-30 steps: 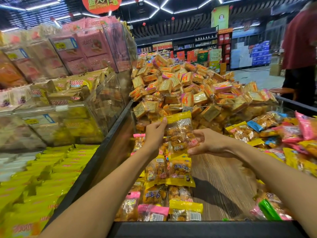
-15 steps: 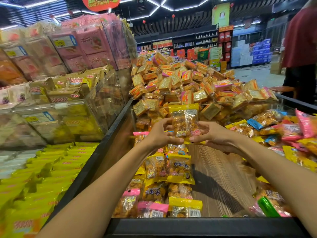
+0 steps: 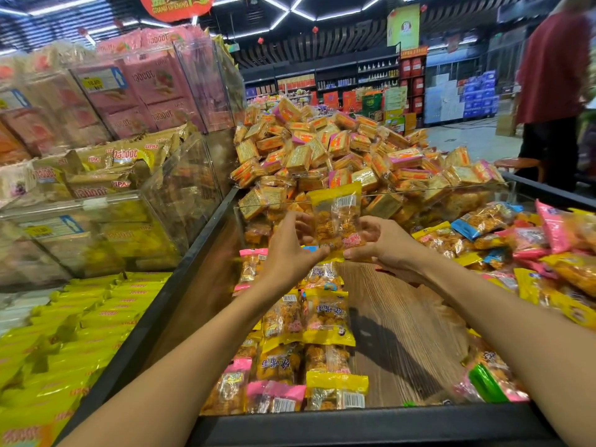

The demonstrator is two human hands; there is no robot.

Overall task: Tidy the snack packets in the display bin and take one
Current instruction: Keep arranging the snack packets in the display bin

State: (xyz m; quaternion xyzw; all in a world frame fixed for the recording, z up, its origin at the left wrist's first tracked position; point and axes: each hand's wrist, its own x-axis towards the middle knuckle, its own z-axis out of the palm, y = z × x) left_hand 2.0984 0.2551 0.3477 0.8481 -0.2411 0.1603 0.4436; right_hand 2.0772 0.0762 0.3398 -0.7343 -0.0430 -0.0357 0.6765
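Yellow rows of packets (image 3: pixel 325 314) lie tidied on the near left of the bin (image 3: pixel 371 429). Above them, the packet (image 3: pixel 337 217) now stands upright, lifted higher than a second ago, so taking one looks close. Left hand (image 3: pixel 290 250) and right hand (image 3: pixel 383 246) pinch its lower edge, fingers curled either side.

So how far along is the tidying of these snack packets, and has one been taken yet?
Done: neat rows of packets along the bin's left side. In hand: the left hand and right hand hold a yellow packet upright. Left: the loose heap on the right.
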